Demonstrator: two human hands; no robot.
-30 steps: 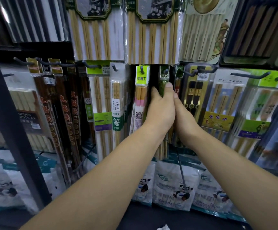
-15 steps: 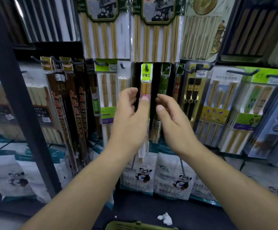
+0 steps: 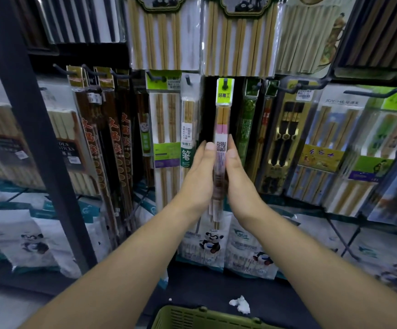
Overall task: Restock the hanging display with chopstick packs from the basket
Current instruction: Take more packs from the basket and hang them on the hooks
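A narrow chopstick pack (image 3: 223, 119) with a lime-green header and a pink band hangs from a black hook (image 3: 225, 84) in the middle of the display. My left hand (image 3: 198, 179) and my right hand (image 3: 239, 179) lie flat against its two sides, fingers straight, pressing the lower half of the pack between them. The pack's lower end shows below my palms. The green basket (image 3: 207, 318) sits on the floor at the bottom edge; its contents are out of view.
Many other chopstick packs hang on hooks to either side and above, close together. Panda-printed bags (image 3: 210, 243) stand on the lower row. A dark upright post (image 3: 29, 119) crosses the left. A crumpled white scrap (image 3: 240, 303) lies on the floor.
My hands left the dark green pack further right, moved to the lime-headed pack and lowered, closing flat on its sides. The view dropped, bringing the basket rim into sight.
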